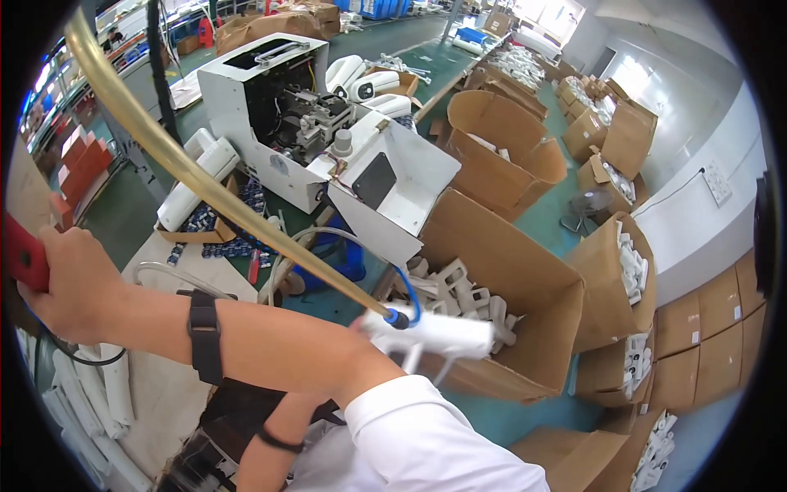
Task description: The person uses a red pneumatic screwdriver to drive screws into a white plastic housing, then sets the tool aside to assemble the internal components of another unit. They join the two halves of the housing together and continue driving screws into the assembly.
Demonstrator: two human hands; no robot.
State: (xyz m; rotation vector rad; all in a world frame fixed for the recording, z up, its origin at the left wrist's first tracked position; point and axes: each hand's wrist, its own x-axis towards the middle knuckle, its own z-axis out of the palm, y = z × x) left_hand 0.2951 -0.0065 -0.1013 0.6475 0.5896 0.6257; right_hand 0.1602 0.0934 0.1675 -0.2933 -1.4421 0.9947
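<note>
My right arm reaches across to the far left. There my right hand (78, 279) is wrapped round a red-handled tool (26, 256), cut off by the picture's edge. My left forearm passes beneath the right one, so most of my left hand (357, 325) is hidden; a bit of it shows at the end of a white plastic housing (455, 334). This housing, blurred by motion, is tube-shaped with a handle-like part below, and my left hand seems to grip it. A brass-coloured tube (246, 213) slants down to a blue fitting in front of the housing.
A cardboard box (525, 279) of white plastic parts stands just beyond the housing. Behind the tube is an opened white machine (287, 123). White tubes (98, 394) lie on the worktop at left. Further boxes (607, 279) line the right side, near a floor fan (586, 205).
</note>
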